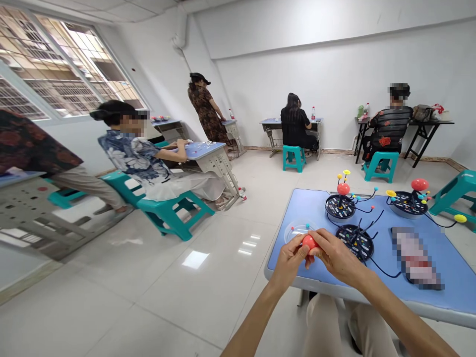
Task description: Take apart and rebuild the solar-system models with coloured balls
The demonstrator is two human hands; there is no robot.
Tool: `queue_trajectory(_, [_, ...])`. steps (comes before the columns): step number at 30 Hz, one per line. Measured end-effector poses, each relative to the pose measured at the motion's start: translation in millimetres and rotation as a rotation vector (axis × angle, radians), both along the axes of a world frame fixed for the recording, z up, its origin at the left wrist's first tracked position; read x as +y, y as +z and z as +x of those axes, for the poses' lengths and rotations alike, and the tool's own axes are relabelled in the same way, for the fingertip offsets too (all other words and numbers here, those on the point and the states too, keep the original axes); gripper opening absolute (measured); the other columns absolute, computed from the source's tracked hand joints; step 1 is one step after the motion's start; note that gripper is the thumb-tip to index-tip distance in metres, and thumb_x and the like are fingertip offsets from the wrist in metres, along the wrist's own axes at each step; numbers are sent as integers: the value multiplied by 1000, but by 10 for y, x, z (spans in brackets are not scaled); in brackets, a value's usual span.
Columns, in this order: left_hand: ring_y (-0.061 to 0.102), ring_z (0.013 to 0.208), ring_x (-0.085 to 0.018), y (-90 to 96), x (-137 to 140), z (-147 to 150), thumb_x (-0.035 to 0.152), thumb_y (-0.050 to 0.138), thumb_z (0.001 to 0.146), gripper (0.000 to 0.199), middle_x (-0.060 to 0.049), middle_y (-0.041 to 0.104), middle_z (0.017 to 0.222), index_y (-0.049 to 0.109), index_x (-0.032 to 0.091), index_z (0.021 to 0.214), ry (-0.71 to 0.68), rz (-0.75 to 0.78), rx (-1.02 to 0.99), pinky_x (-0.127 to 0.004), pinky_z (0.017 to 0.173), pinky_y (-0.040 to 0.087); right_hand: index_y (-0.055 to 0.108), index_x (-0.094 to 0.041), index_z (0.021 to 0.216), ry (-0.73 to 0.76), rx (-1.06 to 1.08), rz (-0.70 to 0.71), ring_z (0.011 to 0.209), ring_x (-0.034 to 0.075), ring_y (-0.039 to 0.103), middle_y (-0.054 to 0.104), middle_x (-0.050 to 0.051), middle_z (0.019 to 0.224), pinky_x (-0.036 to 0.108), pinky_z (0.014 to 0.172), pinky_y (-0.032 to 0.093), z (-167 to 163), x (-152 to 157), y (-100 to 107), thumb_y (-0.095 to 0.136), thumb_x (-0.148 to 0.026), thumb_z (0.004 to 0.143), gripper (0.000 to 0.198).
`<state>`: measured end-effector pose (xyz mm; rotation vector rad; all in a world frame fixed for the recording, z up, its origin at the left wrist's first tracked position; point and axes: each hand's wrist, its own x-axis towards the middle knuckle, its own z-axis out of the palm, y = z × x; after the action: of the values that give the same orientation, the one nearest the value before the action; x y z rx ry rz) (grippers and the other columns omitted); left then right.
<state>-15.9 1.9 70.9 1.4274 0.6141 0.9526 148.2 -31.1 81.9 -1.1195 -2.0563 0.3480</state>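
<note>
Head view shows a blue-topped table with both of the wearer's hands above it, near the left edge and the near left corner. The left hand and the right hand come together, fingers bent, pinching a red ball between them. Just beyond, by the left edge, lies a clear dish, with a small red bead and a blue bead at it. Beside the right hand sits a black round base with bare, bent rods. Toward the far edge stand two ball-topped models, one left, one right. A flat object, blurred over, lies toward the near edge. Across the floor, other people sit or stand at desks.
</note>
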Motion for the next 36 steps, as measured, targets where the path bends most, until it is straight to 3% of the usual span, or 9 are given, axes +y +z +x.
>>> queue_trajectory(3, [49, 64, -12, 15, -25, 47, 47, 60, 87, 36, 0, 53, 71, 70, 14, 99, 37, -108, -43, -24, 60, 45, 38, -17, 138, -64, -124, 76, 95, 27, 58, 58, 16, 111, 44, 77, 55, -39, 0, -53, 56, -29, 92, 51])
queue_trajectory(5, [51, 69, -12, 26, -48, 73, 45, 64, 85, 34, -1, 57, 73, 72, 14, 97, 66, -151, -69, -24, 64, 46, 38, -16, 134, -94, -170, 104, 94, 28, 57, 58, 15, 108, 44, 76, 55, -64, 11, -81, 61, -29, 89, 52])
queue_trajectory(11, [55, 76, -15, 44, -103, 120, 44, 67, 82, 34, -4, 64, 81, 74, 14, 97, 73, -213, -93, -29, 74, 50, 48, -17, 109, -160, -219, 144, 84, 25, 56, 59, 9, 91, 37, 67, 52, -94, 58, -173, 56, -19, 90, 20])
queue_trajectory(14, [56, 81, -17, 40, -100, 124, 45, 66, 83, 35, -6, 66, 87, 73, 14, 99, 72, -165, -73, -31, 77, 50, 50, -18, 101, -180, -230, 133, 79, 23, 55, 59, 8, 87, 36, 64, 50, -85, 44, -165, 56, -20, 89, 13])
queue_trajectory(19, [53, 72, -15, 66, -43, 70, 48, 61, 85, 40, -6, 62, 84, 71, 15, 104, 37, -65, -30, -28, 65, 49, 47, -17, 124, -64, -170, 6, 90, 24, 56, 57, 11, 104, 38, 75, 51, 14, -44, 82, 55, -21, 90, 35])
queue_trajectory(23, [53, 70, -15, 125, -17, 19, 47, 57, 88, 37, -4, 58, 79, 70, 15, 101, -32, 9, 4, -27, 61, 48, 56, -21, 108, 59, -13, -139, 86, 18, 56, 58, 8, 100, 33, 77, 50, 84, -62, 251, 39, -21, 98, 19])
queue_trajectory(31, [56, 65, -15, 57, -77, 92, 46, 53, 90, 39, -5, 57, 88, 64, 16, 111, 114, 179, 182, -28, 57, 50, 57, -21, 90, -33, 77, -164, 77, 18, 54, 60, 4, 83, 30, 70, 43, 41, 4, 47, 35, -25, 101, 25])
queue_trajectory(36, [59, 69, -17, -21, -115, 171, 44, 60, 85, 40, -7, 62, 96, 63, 19, 117, 256, 249, 297, -32, 62, 54, 58, -20, 83, -31, 232, -244, 66, 15, 50, 58, 1, 72, 28, 64, 40, 86, 5, 85, 36, -36, 101, 32])
